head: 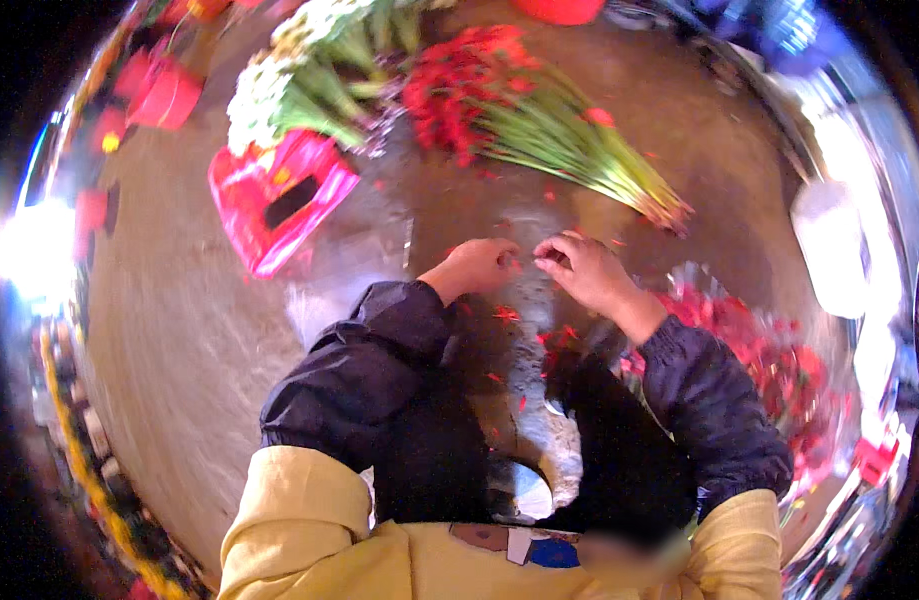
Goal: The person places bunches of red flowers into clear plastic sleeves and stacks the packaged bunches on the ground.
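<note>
My left hand (483, 265) is held over the floor between my knees, its fingers curled; whether something small is in them cannot be told. Just right of it, my right hand (579, 270) has its thumb and fingers curved with a gap between them and nothing visible in it. Beyond the hands lies a bunch of red flowers (459, 94) with long green stems pointing right. Bunches of white flowers (260, 97) lie to its left. A pink plastic bag (238, 199) with a dark rectangular object (292, 202) on it is nearer, at left.
Wrapped red flowers (789, 367) lie beside my right forearm. Clear plastic (317, 300) is near my left sleeve. Red petals (506, 313) are scattered on the floor. A white container (829, 247) stands at right, and red containers (165, 90) at upper left.
</note>
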{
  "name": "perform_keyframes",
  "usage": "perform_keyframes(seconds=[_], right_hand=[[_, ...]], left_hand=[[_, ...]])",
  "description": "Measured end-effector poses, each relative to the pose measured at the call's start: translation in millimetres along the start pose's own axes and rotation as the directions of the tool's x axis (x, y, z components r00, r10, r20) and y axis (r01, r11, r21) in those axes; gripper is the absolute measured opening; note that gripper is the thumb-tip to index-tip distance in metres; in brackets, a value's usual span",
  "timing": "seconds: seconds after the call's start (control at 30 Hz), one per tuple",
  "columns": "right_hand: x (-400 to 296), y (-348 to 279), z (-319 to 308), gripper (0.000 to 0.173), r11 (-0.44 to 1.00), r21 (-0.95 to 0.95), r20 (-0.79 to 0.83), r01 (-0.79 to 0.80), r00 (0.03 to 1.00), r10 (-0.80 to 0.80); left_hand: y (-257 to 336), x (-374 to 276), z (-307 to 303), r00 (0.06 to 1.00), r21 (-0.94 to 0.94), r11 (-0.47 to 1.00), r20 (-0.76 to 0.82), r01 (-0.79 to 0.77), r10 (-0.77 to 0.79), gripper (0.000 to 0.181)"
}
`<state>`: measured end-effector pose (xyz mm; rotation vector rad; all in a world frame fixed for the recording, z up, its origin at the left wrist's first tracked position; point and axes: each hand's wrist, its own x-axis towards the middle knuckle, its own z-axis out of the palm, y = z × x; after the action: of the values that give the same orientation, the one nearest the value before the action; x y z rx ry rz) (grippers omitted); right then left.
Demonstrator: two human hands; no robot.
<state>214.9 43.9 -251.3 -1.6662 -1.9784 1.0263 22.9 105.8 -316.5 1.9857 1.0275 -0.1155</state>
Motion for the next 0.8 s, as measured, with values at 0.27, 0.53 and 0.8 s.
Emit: perform_keyframes(seconds=[0.27, 0.53, 0.8], right_hand=[[203, 0, 224, 0.021, 0.990, 0.129, 0.288, 0.051, 0.954, -0.086], [237, -22, 333, 0.030, 0.952, -0.113, 0.239, 0.285, 0.938, -0.252], [239, -25, 318, 0.020, 0.941, -0.046, -0.005, 0.336, 0.942, -0.336]], left_hand=[[-226, -80, 27, 0.709, -0.469, 0.736, -0.280, 0.488, -0.647, 0.027], [-291, -127, 43, 0.606, -0.622, 0.590, -0.223, 0.515, -0.763, 0.027], [-289, -130, 30, 0.367, -0.726, 0.628, -0.524, 0.280, -0.769, 0.024]])
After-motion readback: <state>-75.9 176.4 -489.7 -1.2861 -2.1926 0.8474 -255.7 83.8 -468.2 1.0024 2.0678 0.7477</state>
